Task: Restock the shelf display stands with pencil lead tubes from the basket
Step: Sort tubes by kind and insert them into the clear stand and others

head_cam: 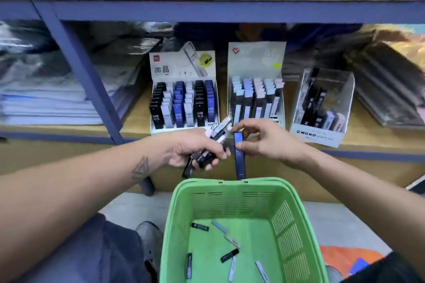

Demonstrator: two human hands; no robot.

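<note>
Above the green basket (230, 185), between it and the shelf edge, both hands work close together. The right hand (264, 142) pinches a single dark blue tube (239, 156) near its top end, thumb on the near face and fingertips curled over the cap, so the tube hangs almost straight down with its long axis upright and its lower end just above the basket's far rim. The left hand (195, 149) is wrapped round a mixed bundle of tubes (212, 142), black, white and pale pink, which fan up and to the right out of the fist and nearly touch the right fingertips. Straight ahead and slightly left of the blue tube stands the left display stand (184, 103), with rows of black, white and blue tubes marked HB 0.5; its blue columns look like the matching home, though the print on the held tube is too blurred to confirm. A middle stand (256, 89) with pastel caps lies directly beyond the right hand, and a clear stand (322, 108) sits further right. The right hand is the nearer one to any slot, and since the tube already stands upright like those in the rows, the move probably needs a forward reach more than a turn. Several loose tubes (230, 255) lie scattered flat on the basket floor.
</note>
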